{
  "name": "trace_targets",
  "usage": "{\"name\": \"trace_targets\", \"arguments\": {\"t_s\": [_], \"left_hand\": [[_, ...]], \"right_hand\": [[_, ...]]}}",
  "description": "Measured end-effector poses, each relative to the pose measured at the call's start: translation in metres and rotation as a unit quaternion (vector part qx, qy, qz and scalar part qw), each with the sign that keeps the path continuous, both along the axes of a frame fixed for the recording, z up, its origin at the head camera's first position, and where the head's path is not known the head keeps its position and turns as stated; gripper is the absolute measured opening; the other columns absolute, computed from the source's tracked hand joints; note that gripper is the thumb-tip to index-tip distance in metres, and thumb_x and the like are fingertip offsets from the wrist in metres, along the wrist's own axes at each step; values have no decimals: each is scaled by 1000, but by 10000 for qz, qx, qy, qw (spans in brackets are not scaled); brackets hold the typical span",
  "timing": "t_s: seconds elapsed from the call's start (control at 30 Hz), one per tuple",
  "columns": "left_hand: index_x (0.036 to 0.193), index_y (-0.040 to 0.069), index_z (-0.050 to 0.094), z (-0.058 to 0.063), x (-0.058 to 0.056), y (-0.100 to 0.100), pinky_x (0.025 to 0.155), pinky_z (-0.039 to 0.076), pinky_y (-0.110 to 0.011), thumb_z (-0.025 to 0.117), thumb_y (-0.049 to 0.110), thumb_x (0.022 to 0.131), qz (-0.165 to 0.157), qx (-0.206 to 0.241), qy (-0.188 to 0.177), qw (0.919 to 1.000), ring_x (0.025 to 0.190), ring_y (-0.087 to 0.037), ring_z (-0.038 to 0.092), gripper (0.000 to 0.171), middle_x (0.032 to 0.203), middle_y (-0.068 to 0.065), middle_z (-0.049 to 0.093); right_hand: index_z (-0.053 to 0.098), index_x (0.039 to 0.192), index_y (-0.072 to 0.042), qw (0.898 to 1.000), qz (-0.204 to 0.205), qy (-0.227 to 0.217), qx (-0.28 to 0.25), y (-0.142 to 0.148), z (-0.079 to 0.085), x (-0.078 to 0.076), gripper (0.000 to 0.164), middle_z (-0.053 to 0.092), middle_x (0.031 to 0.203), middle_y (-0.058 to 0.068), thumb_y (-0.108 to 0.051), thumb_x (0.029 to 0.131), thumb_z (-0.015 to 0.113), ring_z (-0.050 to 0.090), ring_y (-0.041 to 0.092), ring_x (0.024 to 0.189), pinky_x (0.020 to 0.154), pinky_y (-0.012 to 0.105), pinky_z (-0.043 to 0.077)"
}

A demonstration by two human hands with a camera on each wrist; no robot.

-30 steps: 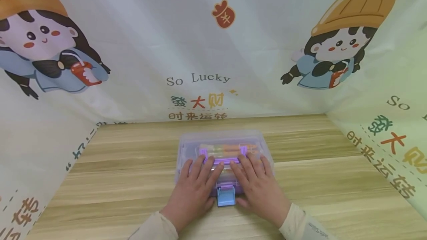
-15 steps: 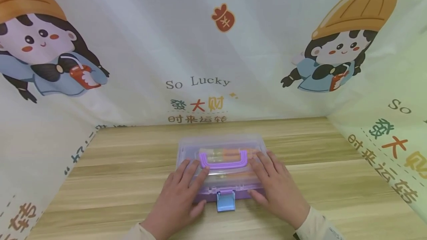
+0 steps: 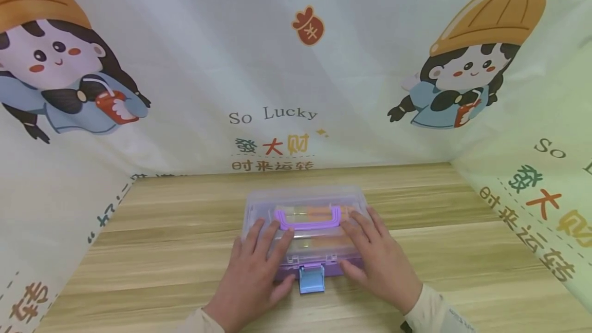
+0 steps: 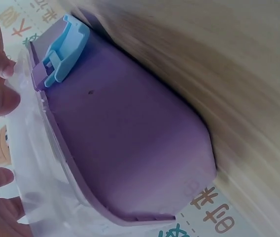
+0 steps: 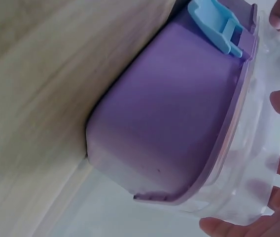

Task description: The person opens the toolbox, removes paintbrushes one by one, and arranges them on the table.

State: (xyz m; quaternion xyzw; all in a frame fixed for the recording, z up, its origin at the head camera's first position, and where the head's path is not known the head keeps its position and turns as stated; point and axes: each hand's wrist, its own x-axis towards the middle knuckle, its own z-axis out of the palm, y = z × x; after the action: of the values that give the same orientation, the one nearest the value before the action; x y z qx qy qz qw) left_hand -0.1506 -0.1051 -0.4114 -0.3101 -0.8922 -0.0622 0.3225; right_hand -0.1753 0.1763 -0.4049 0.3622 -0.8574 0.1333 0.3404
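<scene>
- So, vs. a sec ago, L hand (image 3: 252, 271) & R hand (image 3: 384, 266) sit farther apart; the purple handle (image 3: 309, 226) between them now shows in full, no longer under the fingertips.
- Meaning (my read): pressing on the middle of the clear lid (image 3: 302, 197) has eased off; both hands now steady it from the sides. Lid looks seated, but prob. not locked, b/c the blue clasp (image 3: 312, 280), btwn the thumbs, sticks outward unfastened.
- Box (image 5: 164, 103) is under & btwn the two hands, flat on the wood table (image 3: 467, 276).
- L hand: fingers spread, resting on its side of the lid, thumb low by the front edge; nothing pinched.
- R hand: same, fanned over the opposite side, thumb near the front edge; nothing pinched.
- Hidden/unclear: orange & pale contents (image 3: 319, 214), beyond the index fingers, blur thru the lid; can't ID them. R little finger hard to pick out in head view. How hard either hand presses: can't tell. Sleeves (image 3: 435, 310) behind the hands get cut off at the bottom edge.
</scene>
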Motion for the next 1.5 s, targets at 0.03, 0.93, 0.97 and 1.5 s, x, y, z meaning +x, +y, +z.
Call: {"name": "trace_targets", "arguments": {"t_s": [0.03,0.93,0.97,1.5], "left_hand": [[144,11,47,1,-1,0,85,44,-72,75,49,76,-24,60,42,10000,133,-47,39,82,143,-22,46],[143,7,47,17,-15,2,96,37,-72,45,45,94,237,44,247,9994,138,-47,32,62,147,-25,40],[144,8,46,17,-14,2,97,36,-72,44,46,94,257,36,257,9993,139,-47,31,62,147,-25,39],[144,6,48,9,-11,0,106,29,-68,47,45,90,223,96,777,9967,143,-49,22,66,154,-30,27]], "right_hand": [[54,131,1,10000,25,2,-29,0,1,-1,70,54,133,23,-34,76,77,48,47,126,109,57,35],[53,133,0,9986,12,480,237,1,16,-13,53,53,129,25,-43,105,38,46,46,127,108,52,38],[53,133,0,9983,3,530,247,1,16,-13,55,53,129,25,-43,106,33,46,46,127,108,52,38],[54,132,5,9939,-225,974,465,-2,32,-20,53,53,133,32,-35,108,29,45,51,129,105,55,40]]}}
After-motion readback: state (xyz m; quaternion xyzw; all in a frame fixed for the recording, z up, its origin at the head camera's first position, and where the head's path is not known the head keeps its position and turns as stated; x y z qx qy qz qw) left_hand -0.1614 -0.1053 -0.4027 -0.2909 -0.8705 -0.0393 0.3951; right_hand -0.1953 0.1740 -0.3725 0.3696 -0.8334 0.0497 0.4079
